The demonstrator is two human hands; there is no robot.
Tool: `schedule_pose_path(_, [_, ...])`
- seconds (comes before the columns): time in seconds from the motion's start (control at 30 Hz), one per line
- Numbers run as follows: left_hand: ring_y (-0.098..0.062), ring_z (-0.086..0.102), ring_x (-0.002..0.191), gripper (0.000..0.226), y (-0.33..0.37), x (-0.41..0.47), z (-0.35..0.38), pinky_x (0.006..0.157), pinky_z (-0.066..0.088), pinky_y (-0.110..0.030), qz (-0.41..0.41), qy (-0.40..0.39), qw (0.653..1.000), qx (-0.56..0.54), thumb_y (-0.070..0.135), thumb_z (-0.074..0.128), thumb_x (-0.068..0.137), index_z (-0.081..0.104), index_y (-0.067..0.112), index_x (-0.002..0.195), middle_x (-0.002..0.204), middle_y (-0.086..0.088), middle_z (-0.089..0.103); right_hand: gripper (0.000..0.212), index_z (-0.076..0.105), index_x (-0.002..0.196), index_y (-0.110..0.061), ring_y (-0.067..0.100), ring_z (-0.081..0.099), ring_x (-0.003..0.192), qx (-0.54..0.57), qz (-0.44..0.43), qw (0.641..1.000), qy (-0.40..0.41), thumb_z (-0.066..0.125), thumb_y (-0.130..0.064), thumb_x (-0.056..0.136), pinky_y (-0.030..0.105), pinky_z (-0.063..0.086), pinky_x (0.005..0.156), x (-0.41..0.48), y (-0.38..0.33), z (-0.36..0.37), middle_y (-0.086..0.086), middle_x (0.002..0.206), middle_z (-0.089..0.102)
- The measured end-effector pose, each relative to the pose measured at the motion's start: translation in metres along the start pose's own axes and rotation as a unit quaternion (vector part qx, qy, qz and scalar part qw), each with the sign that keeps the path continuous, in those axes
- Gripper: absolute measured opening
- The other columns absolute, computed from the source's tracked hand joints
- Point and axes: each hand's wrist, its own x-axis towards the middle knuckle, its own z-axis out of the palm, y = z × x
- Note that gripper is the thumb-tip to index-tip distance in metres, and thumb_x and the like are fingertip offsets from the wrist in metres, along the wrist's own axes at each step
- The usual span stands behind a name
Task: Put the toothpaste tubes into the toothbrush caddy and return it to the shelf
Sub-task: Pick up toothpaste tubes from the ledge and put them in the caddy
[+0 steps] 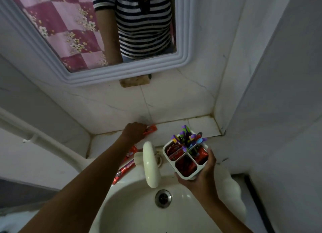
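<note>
My right hand (203, 173) grips a white toothbrush caddy (187, 158) with four compartments, held above the sink's right rim. Purple and blue toothbrushes (189, 138) stand in its far compartment; red toothpaste tubes (176, 152) fill the others. My left hand (135, 132) reaches to the tiled shelf (200, 125) behind the sink, fingers closed on a small orange-red tube (151, 129) lying there. A longer red tube (124, 170) lies on the sink's left rim, partly hidden under my left forearm.
A white tap (150, 164) stands between my two hands over the white basin (132, 206) with its metal drain (163, 198). A white-framed mirror (104, 72) hangs above the shelf. Tiled walls close in on both sides.
</note>
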Motion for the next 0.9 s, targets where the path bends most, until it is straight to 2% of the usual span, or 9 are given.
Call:
schedule_pose_path(0.13, [-0.03,0.058,0.112,0.044,0.005,-0.001,-0.006,0.09,0.05,-0.04,-0.01,-0.044,0.999,-0.003,0.029,0.067,0.083,0.054,0.011,0.121,0.118,-0.013,0.062,0.134,0.01,0.161,-0.033,0.034,0.051,0.144,-0.004,0.001,1.0,-0.004,0.096,-0.043,0.059,0.039,0.054,0.112,0.0,0.003,0.001,0.022,0.157,0.036])
schedule_pose_path(0.23, [-0.027,0.063,0.099,0.039,0.002,-0.015,-0.026,0.084,0.054,-0.04,-0.051,-0.012,0.991,-0.125,0.029,0.074,0.077,0.057,0.013,0.109,0.108,-0.011,0.067,0.133,0.011,0.16,-0.027,0.034,0.051,0.143,-0.007,0.007,1.0,-0.008,0.096,-0.044,0.059,0.043,0.056,0.109,-0.001,0.003,0.0,0.021,0.156,0.036])
schedule_pose_path(0.37, [-0.001,0.067,0.079,0.028,0.019,-0.056,-0.091,0.07,0.056,-0.024,-0.061,0.136,0.898,-0.413,0.018,0.077,0.077,0.058,0.015,0.096,0.086,0.01,0.066,0.131,0.014,0.159,-0.018,0.032,0.052,0.144,-0.013,0.011,1.0,-0.008,0.097,-0.042,0.06,0.048,0.058,0.107,0.001,0.001,0.0,0.022,0.156,0.037])
schedule_pose_path(0.43, [-0.006,0.068,0.083,0.025,0.039,-0.082,-0.129,0.069,0.058,-0.022,0.006,0.186,0.854,-0.487,0.014,0.074,0.081,0.058,0.012,0.1,0.092,0.005,0.065,0.133,0.015,0.16,-0.016,0.031,0.051,0.145,-0.012,0.011,1.0,-0.004,0.098,-0.041,0.06,0.048,0.058,0.107,0.002,0.0,0.001,0.021,0.157,0.037])
schedule_pose_path(0.5, [-0.012,0.07,0.082,0.024,0.062,-0.106,-0.157,0.072,0.06,-0.022,0.081,0.186,0.822,-0.532,0.008,0.074,0.08,0.06,0.007,0.099,0.093,-0.003,0.068,0.133,0.015,0.161,-0.026,0.029,0.051,0.145,-0.008,0.005,1.0,-0.004,0.098,-0.043,0.059,0.044,0.056,0.11,0.003,-0.003,0.0,0.018,0.157,0.039])
schedule_pose_path(0.6, [-0.013,0.071,0.081,0.024,0.097,-0.119,-0.172,0.073,0.06,-0.024,0.154,0.138,0.845,-0.493,0.011,0.078,0.076,0.064,0.01,0.095,0.091,-0.003,0.07,0.137,0.006,0.158,-0.049,0.026,0.052,0.143,0.002,-0.005,1.0,-0.004,0.098,-0.044,0.056,0.032,0.054,0.111,0.003,-0.01,-0.001,0.016,0.156,0.039])
schedule_pose_path(0.77, [-0.007,0.068,0.079,0.029,0.138,-0.1,-0.147,0.075,0.06,-0.032,0.156,0.081,0.911,-0.374,0.026,0.081,0.071,0.066,0.021,0.095,0.089,0.008,0.072,0.141,0.006,0.157,-0.053,0.025,0.052,0.139,-0.004,-0.005,1.0,0.001,0.1,-0.039,0.053,0.007,0.046,0.105,0.005,-0.001,0.0,0.014,0.154,0.038])
schedule_pose_path(0.83, [-0.008,0.07,0.079,0.033,0.138,-0.099,-0.142,0.074,0.059,-0.029,0.152,0.079,0.907,-0.385,0.027,0.08,0.074,0.065,0.022,0.103,0.095,0.007,0.074,0.14,0.007,0.156,-0.054,0.024,0.051,0.14,-0.004,-0.004,1.0,-0.002,0.101,-0.039,0.052,0.008,0.047,0.105,0.004,0.0,-0.003,0.01,0.155,0.038])
schedule_pose_path(0.9, [-0.009,0.071,0.075,0.038,0.125,-0.1,-0.144,0.07,0.059,-0.026,0.129,0.091,0.888,-0.432,0.028,0.08,0.076,0.064,0.023,0.109,0.096,0.007,0.075,0.136,0.014,0.158,-0.043,0.024,0.051,0.142,-0.011,-0.011,1.0,-0.008,0.101,-0.039,0.053,0.021,0.053,0.108,0.003,0.001,-0.004,0.011,0.155,0.038])
